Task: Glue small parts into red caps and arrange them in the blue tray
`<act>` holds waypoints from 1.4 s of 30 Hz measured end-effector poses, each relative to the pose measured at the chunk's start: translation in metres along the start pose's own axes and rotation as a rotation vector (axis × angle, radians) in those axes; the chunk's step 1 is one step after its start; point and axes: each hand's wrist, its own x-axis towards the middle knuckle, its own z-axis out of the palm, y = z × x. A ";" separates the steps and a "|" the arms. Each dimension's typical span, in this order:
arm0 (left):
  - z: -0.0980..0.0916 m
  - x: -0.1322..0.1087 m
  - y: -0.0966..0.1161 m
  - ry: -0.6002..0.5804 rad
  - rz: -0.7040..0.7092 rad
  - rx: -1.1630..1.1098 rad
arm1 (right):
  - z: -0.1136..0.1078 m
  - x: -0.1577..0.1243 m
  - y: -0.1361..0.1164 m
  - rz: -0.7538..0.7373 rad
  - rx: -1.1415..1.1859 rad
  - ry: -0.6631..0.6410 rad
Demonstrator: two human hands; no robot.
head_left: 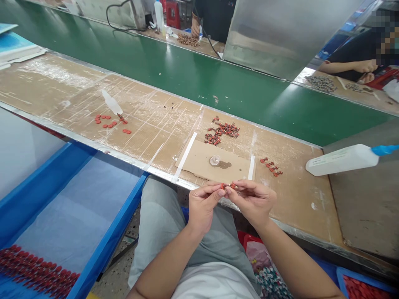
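Note:
My left hand (pixel 202 205) and my right hand (pixel 257 204) meet over the table's front edge. Between their fingertips they pinch a small red-and-dark piece (pixel 230 187); the fingers hide much of it, and whether it is one part or two joined cannot be made out. Just beyond the hands, a small clear cup (pixel 214 160) sits beside a brown wet stain on a cardboard sheet (pixel 199 155). Behind that sheet lies a pile of small red-and-dark pieces (pixel 222 132). To the right, several similar pieces with red round bases (pixel 272 167) form a short row.
Red discs (pixel 109 125) lie near a white bottle (pixel 111 102) at left. Another white bottle with a blue nozzle (pixel 343 160) is at right. A blue tray (pixel 124 199) holds rows of red pieces. Beyond the green belt (pixel 174 79), other people's hands (pixel 364 68) work.

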 end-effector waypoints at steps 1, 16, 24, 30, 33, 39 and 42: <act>0.000 0.000 0.000 -0.006 0.008 0.005 | 0.000 0.000 0.000 0.000 0.001 0.002; 0.003 -0.002 -0.001 0.041 0.028 0.021 | -0.001 0.009 -0.005 -0.083 -0.031 -0.051; 0.007 -0.004 -0.003 0.066 0.101 0.107 | -0.001 0.008 0.005 -0.090 -0.019 0.005; 0.006 -0.005 -0.002 0.031 0.181 0.256 | -0.002 0.008 0.004 -0.088 0.028 0.001; 0.006 -0.005 -0.002 0.014 0.199 0.236 | -0.001 0.009 0.002 -0.082 0.062 -0.011; 0.005 -0.004 -0.006 0.032 0.217 0.225 | 0.000 0.009 0.002 -0.001 0.056 0.004; 0.004 -0.004 -0.006 0.033 0.209 0.216 | 0.000 0.008 0.001 0.030 0.063 0.002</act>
